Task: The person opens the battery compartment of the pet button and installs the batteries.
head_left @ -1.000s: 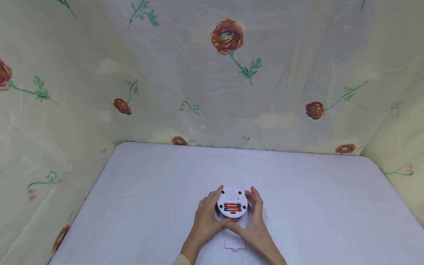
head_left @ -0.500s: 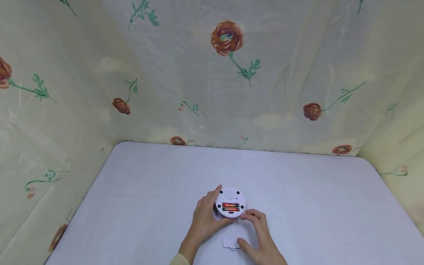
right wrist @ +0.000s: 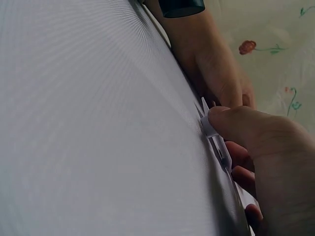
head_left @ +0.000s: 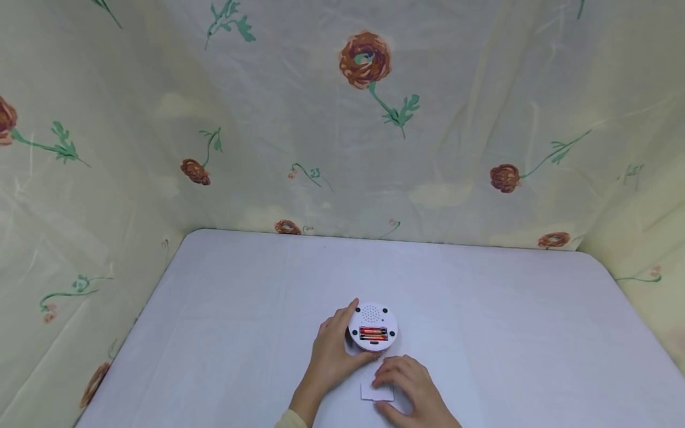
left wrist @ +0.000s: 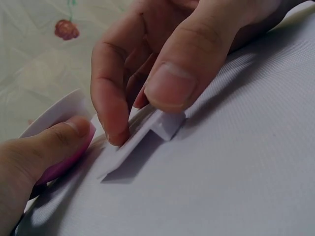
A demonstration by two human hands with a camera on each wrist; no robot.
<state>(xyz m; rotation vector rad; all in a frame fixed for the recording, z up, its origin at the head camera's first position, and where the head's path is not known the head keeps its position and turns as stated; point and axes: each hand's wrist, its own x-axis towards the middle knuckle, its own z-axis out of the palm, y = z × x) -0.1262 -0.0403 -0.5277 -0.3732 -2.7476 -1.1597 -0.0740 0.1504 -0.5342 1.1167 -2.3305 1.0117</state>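
A round white device lies with its underside up on the table, and two red batteries show in its uncovered compartment. My left hand grips its left side, thumb along the near edge; in the left wrist view a pink side shows below that thumb. Nearer to me is a small white battery cover. My right hand pinches it, the thumb at its tab and a fingertip on its upper face. Seen from the left wrist, the battery cover sits tilted at the cloth. Right fingers partly hide it from above.
A white cloth-covered table extends around both hands. Flower-patterned curtain hangs behind the table and along its sides. A dark band-like object shows at the other forearm in the right wrist view.
My right hand has left the device's right side, moved toward me and closed its fingers and thumb on the battery cover. My left hand has kept its grip on the device.
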